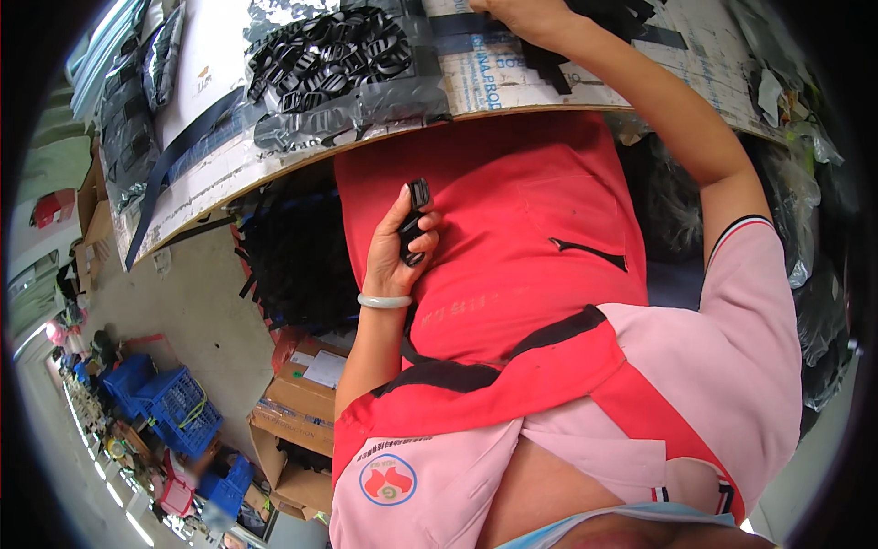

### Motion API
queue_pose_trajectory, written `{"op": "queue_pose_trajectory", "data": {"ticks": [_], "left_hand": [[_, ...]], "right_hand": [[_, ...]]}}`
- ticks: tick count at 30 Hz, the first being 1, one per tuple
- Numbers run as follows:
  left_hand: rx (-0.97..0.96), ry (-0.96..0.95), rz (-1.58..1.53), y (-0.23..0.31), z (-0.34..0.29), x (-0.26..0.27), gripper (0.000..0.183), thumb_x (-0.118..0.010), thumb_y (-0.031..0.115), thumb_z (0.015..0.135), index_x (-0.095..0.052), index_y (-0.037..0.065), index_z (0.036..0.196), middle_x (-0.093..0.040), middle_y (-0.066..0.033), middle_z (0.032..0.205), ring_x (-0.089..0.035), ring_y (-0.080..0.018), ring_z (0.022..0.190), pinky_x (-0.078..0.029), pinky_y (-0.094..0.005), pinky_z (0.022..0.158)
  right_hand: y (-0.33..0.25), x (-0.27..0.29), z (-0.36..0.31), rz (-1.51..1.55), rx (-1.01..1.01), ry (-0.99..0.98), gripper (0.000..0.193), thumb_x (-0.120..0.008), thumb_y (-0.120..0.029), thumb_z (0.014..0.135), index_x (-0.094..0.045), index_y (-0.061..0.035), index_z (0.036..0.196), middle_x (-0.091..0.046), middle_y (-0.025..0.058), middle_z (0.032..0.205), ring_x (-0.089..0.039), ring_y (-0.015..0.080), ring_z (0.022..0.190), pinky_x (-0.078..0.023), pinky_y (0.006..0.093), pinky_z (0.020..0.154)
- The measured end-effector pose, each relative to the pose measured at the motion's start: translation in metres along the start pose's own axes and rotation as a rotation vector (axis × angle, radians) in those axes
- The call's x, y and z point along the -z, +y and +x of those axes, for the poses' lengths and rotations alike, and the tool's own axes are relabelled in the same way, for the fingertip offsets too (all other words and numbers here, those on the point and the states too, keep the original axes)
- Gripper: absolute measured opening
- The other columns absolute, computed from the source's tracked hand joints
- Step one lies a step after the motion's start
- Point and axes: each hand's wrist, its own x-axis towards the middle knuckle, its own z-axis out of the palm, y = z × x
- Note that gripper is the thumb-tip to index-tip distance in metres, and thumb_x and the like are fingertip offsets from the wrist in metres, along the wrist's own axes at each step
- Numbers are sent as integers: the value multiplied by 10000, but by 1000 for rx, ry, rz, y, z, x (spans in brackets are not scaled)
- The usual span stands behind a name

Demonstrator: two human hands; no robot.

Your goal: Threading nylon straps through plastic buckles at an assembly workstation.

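My left hand (400, 240), with a pale bangle (384, 301) at the wrist, is closed around several black plastic buckles (415, 220) in front of the red apron (494, 210). At the top edge, my right hand (526, 15) rests over the worktable with its fingers curled. The frame cuts part of it off, so what it pinches cannot be made out. Beside those fingers lies a black webbing strap (462, 24). Many more black buckles (329, 57) are heaped on a clear plastic bag (352, 114) on the table.
The white worktable (206, 78) has a curved-looking front edge, with a dark strap (178, 156) hanging over it. More black straps (551, 71) lie near my right arm. Cardboard boxes (297, 407) and blue crates (178, 412) stand on the floor at left. Plastic bags (796, 210) hang at right.
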Motion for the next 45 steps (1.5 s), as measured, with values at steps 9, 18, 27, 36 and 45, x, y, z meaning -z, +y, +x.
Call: {"op": "queue_pose_trajectory", "data": {"ticks": [9,18,27,36,45], "left_hand": [[-396,84,402,7,2,-8,137,-584,181,950,-566,58,1009,-560,-29,816,-559,-102,659,-418,-189,440],[-577,167,740,1,-7,-17,157,-639,95,902,-645,1,1027,-658,-88,745,-553,-98,495,-400,-194,415],[-760,217,829,-8,-2,-25,150,-616,101,923,-648,6,1034,-657,-101,763,-539,-106,486,-400,-194,431],[-914,251,909,-16,3,-22,188,-670,64,886,-663,-25,1052,-673,-68,799,-609,-96,605,-440,-194,422],[-1115,252,975,-8,10,-19,183,-692,59,871,-684,0,1044,-651,-12,784,-525,-43,559,-397,-176,421]], "right_hand": [[-146,92,-33,1565,1,-344,153,-645,-125,869,-656,2,954,-674,125,847,-642,230,762,-496,311,709],[-175,76,-40,2232,-625,-519,217,-604,-225,942,-623,-15,890,-639,37,738,-594,78,594,-485,203,503],[-178,76,-51,2411,-778,-478,228,-597,-247,945,-599,-33,868,-595,22,671,-550,55,522,-459,176,455],[-186,76,-51,2722,-829,-362,189,-568,-208,963,-575,-30,897,-580,14,707,-553,51,542,-469,171,514],[-199,79,-42,2762,-851,-170,181,-554,-194,972,-565,-17,934,-591,16,716,-564,50,558,-486,180,537]]}}
